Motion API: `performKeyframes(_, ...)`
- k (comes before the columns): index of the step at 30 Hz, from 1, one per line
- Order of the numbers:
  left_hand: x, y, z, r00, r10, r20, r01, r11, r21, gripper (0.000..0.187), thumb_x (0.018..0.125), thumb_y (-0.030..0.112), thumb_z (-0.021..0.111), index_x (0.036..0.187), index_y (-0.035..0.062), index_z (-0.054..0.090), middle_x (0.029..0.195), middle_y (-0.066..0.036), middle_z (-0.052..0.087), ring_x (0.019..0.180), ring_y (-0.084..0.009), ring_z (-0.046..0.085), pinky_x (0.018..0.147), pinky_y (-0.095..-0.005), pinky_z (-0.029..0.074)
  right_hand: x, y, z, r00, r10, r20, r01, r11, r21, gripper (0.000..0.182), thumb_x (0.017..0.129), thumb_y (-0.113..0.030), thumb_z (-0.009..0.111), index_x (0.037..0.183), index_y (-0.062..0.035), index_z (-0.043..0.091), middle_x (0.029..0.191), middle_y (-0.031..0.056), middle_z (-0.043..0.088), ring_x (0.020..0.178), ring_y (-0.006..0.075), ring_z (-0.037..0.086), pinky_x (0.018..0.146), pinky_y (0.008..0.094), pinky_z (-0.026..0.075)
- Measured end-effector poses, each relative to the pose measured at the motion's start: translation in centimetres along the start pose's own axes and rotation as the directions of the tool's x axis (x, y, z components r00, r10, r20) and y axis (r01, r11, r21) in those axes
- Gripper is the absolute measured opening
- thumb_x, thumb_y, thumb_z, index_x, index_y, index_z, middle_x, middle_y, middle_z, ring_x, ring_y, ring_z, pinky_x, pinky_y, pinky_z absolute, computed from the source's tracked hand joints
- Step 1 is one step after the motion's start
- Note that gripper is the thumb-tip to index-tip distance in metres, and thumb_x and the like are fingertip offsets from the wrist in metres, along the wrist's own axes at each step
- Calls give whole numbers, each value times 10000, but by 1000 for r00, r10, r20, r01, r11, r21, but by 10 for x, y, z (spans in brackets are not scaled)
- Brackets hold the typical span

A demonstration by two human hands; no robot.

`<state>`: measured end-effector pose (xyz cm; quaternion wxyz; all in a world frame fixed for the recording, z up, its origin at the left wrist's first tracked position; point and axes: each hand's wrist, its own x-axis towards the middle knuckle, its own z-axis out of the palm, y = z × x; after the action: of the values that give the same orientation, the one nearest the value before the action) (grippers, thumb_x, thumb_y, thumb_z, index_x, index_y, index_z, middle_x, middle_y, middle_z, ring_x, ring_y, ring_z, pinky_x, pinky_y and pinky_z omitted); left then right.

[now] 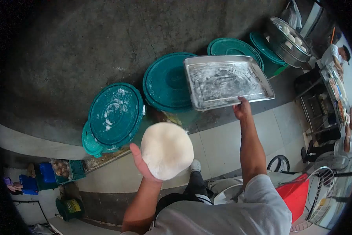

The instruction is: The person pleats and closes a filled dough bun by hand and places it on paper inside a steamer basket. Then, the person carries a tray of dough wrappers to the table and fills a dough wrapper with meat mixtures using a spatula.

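Note:
A round, pale slab of dough [169, 149] rests on my left hand [142, 162], whose thumb shows at its left edge while the other fingers are hidden beneath it. My right hand [243, 109] grips the near rim of a rectangular metal tray [227, 80], held out over the green lidded bins. White flour is smeared across the tray's bottom. The dough and the tray are apart, the dough lower and to the left.
Green lidded bins [115, 113] line the wall, the nearest lid dusted with flour. A round metal container [289, 41] holds dough balls at upper right. Co-workers stand by a long table [332, 92] at far right. A red panel [295, 197] is at lower right, crates [70, 172] at lower left.

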<state>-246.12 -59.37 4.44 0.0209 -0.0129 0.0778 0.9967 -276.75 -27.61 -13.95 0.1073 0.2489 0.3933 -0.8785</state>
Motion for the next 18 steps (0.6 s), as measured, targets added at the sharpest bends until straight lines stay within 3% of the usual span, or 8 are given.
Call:
performKeyframes(3, 4, 6, -9, 995, 50, -90, -51, 999, -3, 975, 846, 795, 408, 1517, 96, 304, 1532, -185, 360, 1354, -431, 409, 1089, -640, 323, 62, -32, 15, 998, 10, -59, -6, 997, 73, 189, 952, -221, 580, 989, -37, 560, 770, 71, 603, 569, 170, 579, 473, 270, 509)
performKeyframes(4, 4, 10, -10, 994, 63, -89, -62, 998, 15, 976, 846, 798, 400, 1518, 97, 304, 1535, -185, 355, 1357, -430, 405, 1089, -641, 322, 107, -39, -3, 991, -32, -127, 31, 999, -6, 192, 953, -227, 586, 990, -40, 560, 789, 73, 601, 609, 182, 579, 503, 288, 513)
performKeyframes(5, 3, 12, -11, 993, 78, -86, -75, 997, 32, 977, 846, 801, 393, 1518, 98, 304, 1537, -185, 350, 1360, -429, 401, 1089, -642, 321, 117, -48, 6, 987, -55, -150, 61, 998, 35, 215, 949, -230, 595, 1029, -32, 562, 856, 83, 600, 688, 191, 584, 565, 314, 520)
performKeyframes(10, 5, 21, -15, 982, 135, -132, -132, 991, 33, 972, 851, 799, 382, 1521, 98, 301, 1539, -181, 350, 1369, -431, 386, 1096, -645, 308, 93, -51, 43, 962, -205, -179, 230, 965, 128, 342, 923, -253, 639, 1179, -42, 555, 1076, 82, 567, 933, 216, 558, 760, 371, 493)
performKeyframes(12, 4, 24, -16, 978, 158, -137, -154, 987, 40, 969, 854, 795, 383, 1522, 98, 299, 1539, -179, 351, 1372, -432, 381, 1098, -646, 304, 59, -24, 41, 965, -246, 88, 253, 964, -81, 432, 918, -302, 656, 1263, -73, 535, 1175, 57, 541, 1046, 233, 532, 833, 370, 463)
performKeyframes(14, 8, 24, -16, 989, 97, -107, -96, 995, 18, 971, 850, 797, 388, 1523, 103, 298, 1540, -173, 353, 1370, -434, 383, 1099, -652, 295, 20, 24, 39, 959, -223, 174, 261, 935, -240, 446, 912, -378, 662, 1260, -123, 550, 1131, 40, 570, 1026, 245, 552, 825, 387, 473)
performKeyframes(16, 7, 23, -15, 994, 63, -91, -61, 998, 25, 955, 857, 777, 400, 1518, 94, 306, 1531, -179, 366, 1358, -431, 402, 1099, -639, 309, -60, 74, 51, 909, -8, 416, 101, 974, -202, 493, 929, -457, 613, 1291, -129, 547, 1120, 58, 600, 1050, 261, 568, 845, 430, 475)
performKeyframes(18, 0, 16, -19, 996, 20, -85, -18, 1000, 24, 939, 864, 756, 412, 1513, 85, 313, 1521, -185, 379, 1345, -428, 421, 1100, -626, 322, -155, 119, 70, 789, 233, 569, -156, 971, -181, 562, 937, -544, 546, 1325, -138, 535, 1188, 87, 623, 1097, 261, 582, 901, 441, 468)
